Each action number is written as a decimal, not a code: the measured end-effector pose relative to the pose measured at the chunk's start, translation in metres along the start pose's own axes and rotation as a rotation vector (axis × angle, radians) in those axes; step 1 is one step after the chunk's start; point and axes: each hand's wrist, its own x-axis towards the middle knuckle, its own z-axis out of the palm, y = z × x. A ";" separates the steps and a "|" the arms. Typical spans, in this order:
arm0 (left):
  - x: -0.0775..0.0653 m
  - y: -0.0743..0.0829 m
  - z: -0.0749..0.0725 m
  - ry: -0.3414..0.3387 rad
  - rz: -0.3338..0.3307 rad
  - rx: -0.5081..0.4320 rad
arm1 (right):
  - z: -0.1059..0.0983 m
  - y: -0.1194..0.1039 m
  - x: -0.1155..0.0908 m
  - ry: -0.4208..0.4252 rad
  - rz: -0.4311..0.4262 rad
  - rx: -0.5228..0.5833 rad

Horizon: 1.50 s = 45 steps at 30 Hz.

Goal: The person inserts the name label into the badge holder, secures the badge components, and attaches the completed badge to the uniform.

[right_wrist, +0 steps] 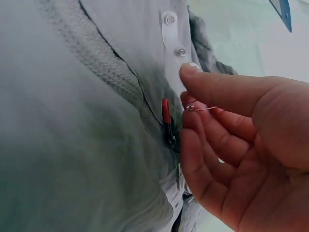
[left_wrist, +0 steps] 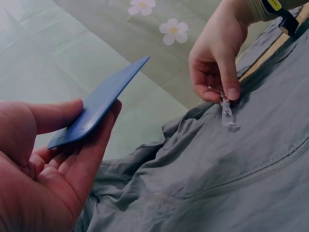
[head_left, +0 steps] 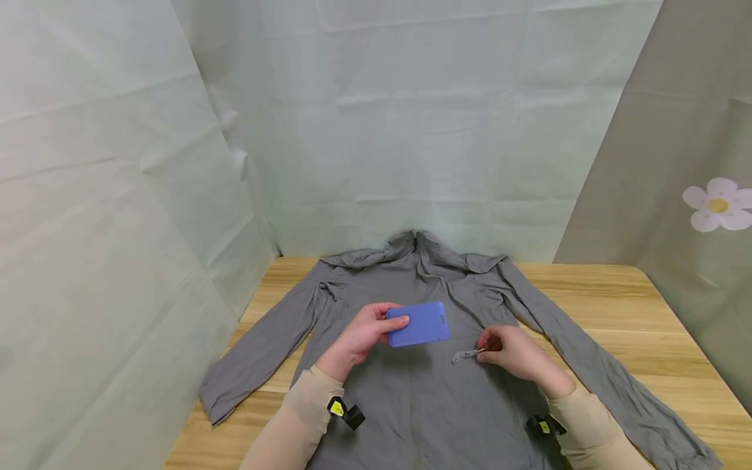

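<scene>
A flat blue card holder (head_left: 423, 326) with a slot at one end is held between the thumb and fingers of my left hand (head_left: 363, 336), above the jacket. In the left wrist view the card holder (left_wrist: 99, 106) is seen nearly edge-on. My right hand (head_left: 514, 352) pinches a small badge clip by its metal end. The clip's clear strap (right_wrist: 170, 36) with snap studs hangs from the fingertips, as the strap (left_wrist: 227, 115) in the left wrist view also shows. Strap and card holder are apart. Beneath both hands lies a grey zip jacket (head_left: 376, 391), sleeves spread.
The jacket covers much of a wooden table (head_left: 623, 313). A red-and-black zipper pull (right_wrist: 167, 118) shows on the jacket's zip. Pale cloth walls (head_left: 440, 130) enclose the table, with a printed flower (head_left: 718, 205) at right.
</scene>
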 end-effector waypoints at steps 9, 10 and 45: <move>0.000 0.000 -0.002 -0.002 0.005 0.008 | -0.005 0.000 0.001 0.058 0.044 0.027; 0.000 0.000 -0.002 -0.002 0.006 0.009 | -0.006 -0.001 0.001 0.061 0.046 0.045; -0.004 0.010 0.012 -0.021 0.055 -0.029 | -0.015 -0.052 0.003 0.343 0.152 0.606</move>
